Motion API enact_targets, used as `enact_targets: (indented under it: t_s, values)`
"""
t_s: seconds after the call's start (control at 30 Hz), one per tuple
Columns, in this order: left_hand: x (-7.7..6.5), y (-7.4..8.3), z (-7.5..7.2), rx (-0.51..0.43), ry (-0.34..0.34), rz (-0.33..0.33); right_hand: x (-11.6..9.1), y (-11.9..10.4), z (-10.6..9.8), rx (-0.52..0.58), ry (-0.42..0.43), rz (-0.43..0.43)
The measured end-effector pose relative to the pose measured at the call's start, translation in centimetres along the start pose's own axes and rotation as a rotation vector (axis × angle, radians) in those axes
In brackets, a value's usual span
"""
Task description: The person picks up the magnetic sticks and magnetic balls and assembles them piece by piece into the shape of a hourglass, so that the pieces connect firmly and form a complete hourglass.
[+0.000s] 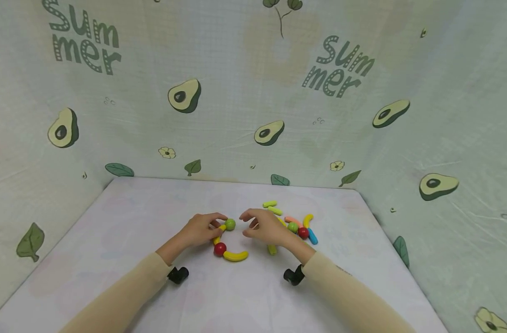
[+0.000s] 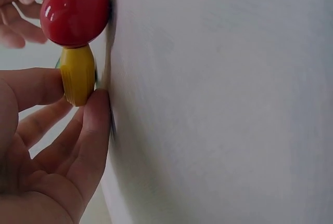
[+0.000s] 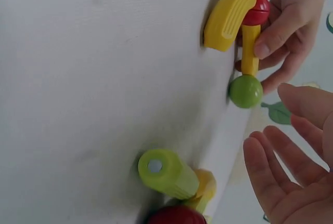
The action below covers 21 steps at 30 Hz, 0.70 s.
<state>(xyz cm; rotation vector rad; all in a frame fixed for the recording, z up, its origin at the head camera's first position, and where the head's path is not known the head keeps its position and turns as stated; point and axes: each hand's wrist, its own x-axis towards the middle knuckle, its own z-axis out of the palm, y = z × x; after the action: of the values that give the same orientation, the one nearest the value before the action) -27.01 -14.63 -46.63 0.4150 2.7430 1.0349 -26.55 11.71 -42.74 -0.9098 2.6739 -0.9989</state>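
Observation:
My left hand [image 1: 201, 229] pinches a yellow stick [image 3: 250, 50] between thumb and fingers. One end of the stick meets a green ball [image 1: 230, 224], the other a red ball [image 1: 220, 249]. From the red ball a curved yellow stick [image 1: 235, 256] runs to the right, so the joined pieces form an angular chain on the table. My right hand [image 1: 263, 226] is to the right of the green ball, apart from it, with thumb and fingers spread and nothing between them. In the left wrist view the red ball [image 2: 76, 12] stands above the pinched stick.
Right of my right hand lie loose pieces: a second green ball [image 1: 292, 227], a second red ball [image 1: 303, 232], a blue stick [image 1: 313, 236], a curved yellow stick [image 1: 308, 220], a pink stick [image 1: 292, 220] and several light green sticks [image 1: 270, 203]. A printed cloth [image 1: 228, 152] hangs behind the table.

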Motion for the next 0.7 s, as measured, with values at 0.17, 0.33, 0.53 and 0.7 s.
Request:
enact_targets:
  t_s: [0.17, 0.33, 0.53, 0.7]
  values:
    - [0.1, 0.1, 0.1, 0.013, 0.007, 0.000, -1.9, 0.6, -1.8, -0.018, 0.024, -0.001]
    - [0.1, 0.1, 0.1, 0.014, 0.009, 0.008, -4.0, 1.9, -3.3, -0.021, 0.048, 0.033]
    - [0.1, 0.2, 0.1, 0.017, 0.008, 0.000, -5.4, 3.5, -4.0, -0.052, 0.069, 0.030]
    - [0.2, 0.0, 0.2, 0.019, 0.009, -0.002, -4.9, 4.3, -4.3, -0.111, 0.071, -0.001]
